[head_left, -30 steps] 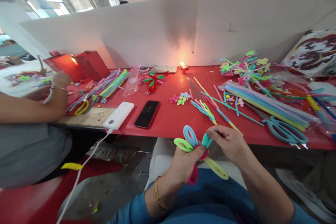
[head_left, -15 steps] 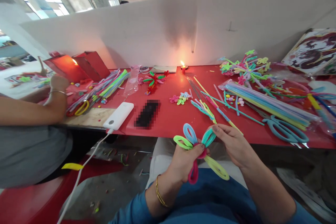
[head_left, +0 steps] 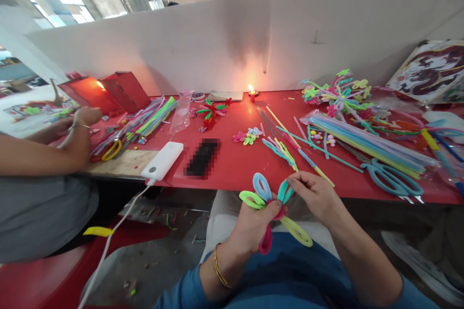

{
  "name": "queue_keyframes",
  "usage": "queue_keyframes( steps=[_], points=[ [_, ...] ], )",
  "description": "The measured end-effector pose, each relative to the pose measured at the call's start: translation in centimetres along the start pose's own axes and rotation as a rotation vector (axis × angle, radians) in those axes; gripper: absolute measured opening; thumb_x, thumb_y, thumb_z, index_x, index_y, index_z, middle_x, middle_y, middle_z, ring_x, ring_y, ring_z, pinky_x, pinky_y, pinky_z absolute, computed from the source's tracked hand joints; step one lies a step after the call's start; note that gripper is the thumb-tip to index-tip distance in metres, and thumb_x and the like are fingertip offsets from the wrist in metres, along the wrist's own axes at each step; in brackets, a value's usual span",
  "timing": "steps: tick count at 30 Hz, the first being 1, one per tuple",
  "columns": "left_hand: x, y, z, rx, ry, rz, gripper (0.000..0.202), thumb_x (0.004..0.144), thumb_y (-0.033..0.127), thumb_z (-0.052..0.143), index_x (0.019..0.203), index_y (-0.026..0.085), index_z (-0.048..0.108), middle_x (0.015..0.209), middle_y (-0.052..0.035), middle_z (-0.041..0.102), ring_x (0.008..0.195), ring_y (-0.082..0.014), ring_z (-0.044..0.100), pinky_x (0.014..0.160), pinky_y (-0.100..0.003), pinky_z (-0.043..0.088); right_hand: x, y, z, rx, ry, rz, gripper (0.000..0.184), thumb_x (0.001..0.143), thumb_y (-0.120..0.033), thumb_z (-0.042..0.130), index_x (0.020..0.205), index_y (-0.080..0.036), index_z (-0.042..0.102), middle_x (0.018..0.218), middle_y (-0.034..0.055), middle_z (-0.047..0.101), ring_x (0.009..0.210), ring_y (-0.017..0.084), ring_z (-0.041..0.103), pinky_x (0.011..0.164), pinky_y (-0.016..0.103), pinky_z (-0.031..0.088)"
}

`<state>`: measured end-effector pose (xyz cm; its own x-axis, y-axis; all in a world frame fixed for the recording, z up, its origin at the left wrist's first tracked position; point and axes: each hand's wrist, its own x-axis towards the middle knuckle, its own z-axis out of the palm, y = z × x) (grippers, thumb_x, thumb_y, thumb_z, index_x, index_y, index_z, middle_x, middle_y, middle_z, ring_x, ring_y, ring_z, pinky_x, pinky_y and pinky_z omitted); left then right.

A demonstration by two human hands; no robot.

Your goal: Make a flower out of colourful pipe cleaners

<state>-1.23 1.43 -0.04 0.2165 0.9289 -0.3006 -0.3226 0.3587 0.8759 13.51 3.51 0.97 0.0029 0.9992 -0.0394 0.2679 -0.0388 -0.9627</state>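
Observation:
Over my lap, just off the table's front edge, is a pipe-cleaner flower with looped petals in blue, green, teal, pink and yellow around a pink middle. My left hand is closed on its centre, the thumb pressing the pink middle. The thumb and fingers of my right hand pinch the tip of the teal petal. On the red table beyond lie a bunch of twisted pipe cleaners and some small pipe-cleaner blossoms.
A lit candle burns by the white partition. Blue-handled scissors and bagged pipe cleaners lie right. A phone and a white power bank with a hanging cable are left; a co-worker's arm rests beyond.
My right hand has shifted slightly left, still pinching the teal petal, which now stands narrower and more upright. My left hand keeps its hold on the flower's centre.

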Motion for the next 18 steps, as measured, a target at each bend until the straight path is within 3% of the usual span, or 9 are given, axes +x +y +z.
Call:
queue_keyframes(
  steps=[2,5,7,12,18],
  points=[
    [0.0,0.1,0.0,-0.008,0.004,-0.012,0.018,0.060,0.028,0.068,0.065,0.013,0.058,0.058,-0.0011,0.060,0.055,-0.0115,0.055,0.056,-0.024,0.044,-0.1,0.0,0.2,0.042,0.010,-0.003,0.019,0.076,-0.032,0.055,0.066,-0.017,0.060,0.056,-0.0010,0.057,0.055,0.012,0.052,0.054,0.023,0.041],
    [0.0,0.5,0.1,-0.044,-0.019,-0.026,0.021,0.058,0.029,0.070,0.064,0.013,0.058,0.059,-0.0016,0.060,0.055,-0.0119,0.056,0.056,-0.025,0.045,-0.2,0.1,0.3,0.321,-0.086,0.056,0.022,0.076,-0.035,0.056,0.065,-0.017,0.058,0.056,-0.0012,0.057,0.053,0.011,0.053,0.054,0.022,0.042],
    [0.1,0.6,0.1,-0.057,-0.007,-0.013,0.021,0.057,0.028,0.071,0.064,0.012,0.059,0.058,-0.0015,0.060,0.055,-0.0122,0.056,0.059,-0.026,0.046,-0.2,0.3,0.3,0.392,-0.091,0.076,0.022,0.075,-0.036,0.057,0.066,-0.017,0.059,0.055,-0.0013,0.058,0.053,0.011,0.053,0.053,0.022,0.042],
    [0.3,0.2,-0.2,-0.050,0.010,0.001,0.020,0.059,0.027,0.069,0.070,0.013,0.059,0.061,-0.0017,0.061,0.057,-0.0123,0.056,0.061,-0.027,0.046,0.2,0.7,-0.4,0.149,-0.079,0.035,0.026,0.079,-0.040,0.052,0.066,-0.017,0.058,0.057,-0.0008,0.058,0.057,0.011,0.053,0.056,0.022,0.040],
    [0.3,0.0,-0.2,-0.030,0.038,-0.029,0.020,0.057,0.028,0.070,0.064,0.014,0.058,0.055,-0.0004,0.059,0.055,-0.0124,0.056,0.059,-0.026,0.046,0.3,0.4,-1.2,-0.050,-0.092,-0.019,0.029,0.080,-0.039,0.048,0.061,-0.018,0.055,0.054,-0.0014,0.054,0.055,0.012,0.050,0.055,0.023,0.038]
  ],
)
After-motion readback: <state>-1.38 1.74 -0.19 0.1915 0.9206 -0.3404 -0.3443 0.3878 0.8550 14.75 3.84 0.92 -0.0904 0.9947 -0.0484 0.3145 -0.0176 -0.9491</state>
